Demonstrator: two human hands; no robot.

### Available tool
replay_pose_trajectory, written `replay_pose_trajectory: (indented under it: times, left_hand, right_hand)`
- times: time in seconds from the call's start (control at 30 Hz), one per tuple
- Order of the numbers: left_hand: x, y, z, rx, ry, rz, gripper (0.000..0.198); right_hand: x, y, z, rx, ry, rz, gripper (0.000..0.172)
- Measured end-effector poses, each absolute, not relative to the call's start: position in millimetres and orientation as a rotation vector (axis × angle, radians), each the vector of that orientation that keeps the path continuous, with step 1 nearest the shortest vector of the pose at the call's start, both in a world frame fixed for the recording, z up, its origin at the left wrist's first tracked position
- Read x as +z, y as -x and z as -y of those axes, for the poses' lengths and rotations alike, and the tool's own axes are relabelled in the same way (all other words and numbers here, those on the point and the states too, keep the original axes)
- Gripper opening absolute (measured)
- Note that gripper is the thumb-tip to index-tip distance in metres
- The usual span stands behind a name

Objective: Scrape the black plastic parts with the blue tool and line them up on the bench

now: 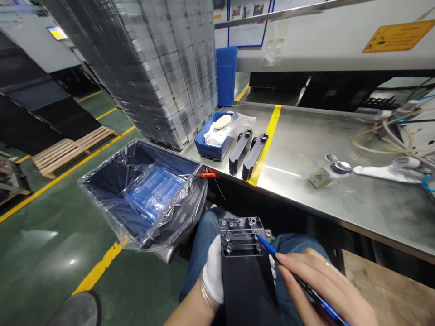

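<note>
My left hand [214,267], in a white glove, grips a long black plastic housing [249,290] from its left side and underneath. White glove fingertips show at the right edge. The housing's near part is smooth; its far end has an open compartment with several round screw posts. In my bare right hand [316,280] is a blue pen [267,245], pinched between thumb and fingers. Its tip meets, or hovers just over, a post at the compartment's right side. The housing lies above my lap.
A plastic-lined bin [142,235] with blue trays stands left. Two black parts [255,154], a blue box [214,151] and an orange-handled tool [208,174] are around the metal table's [306,136] left end. Tall wrapped crates [159,59] rise behind; hoses lie right.
</note>
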State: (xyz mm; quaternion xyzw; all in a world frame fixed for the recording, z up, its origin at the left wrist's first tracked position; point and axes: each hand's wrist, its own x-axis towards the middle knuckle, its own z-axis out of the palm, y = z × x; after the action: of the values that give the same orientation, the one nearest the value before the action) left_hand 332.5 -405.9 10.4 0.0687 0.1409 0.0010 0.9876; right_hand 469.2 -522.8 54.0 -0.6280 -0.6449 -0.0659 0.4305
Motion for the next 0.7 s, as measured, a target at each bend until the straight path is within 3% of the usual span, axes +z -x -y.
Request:
replay_pose_trajectory:
  times: [0.47,0.7]
  left_hand:
    - [0.7,-328.4,406.8,0.125,-0.002,-0.128,0.048]
    - [5.0,-323.8,407.2,0.178,-0.098,-0.150,0.053]
  right_hand:
    - [42.4,-470.7,524.7,-0.175,1.631,1.478,0.021]
    - [36.8,-467.4,536.6,-0.154,1.646,1.513,0.017]
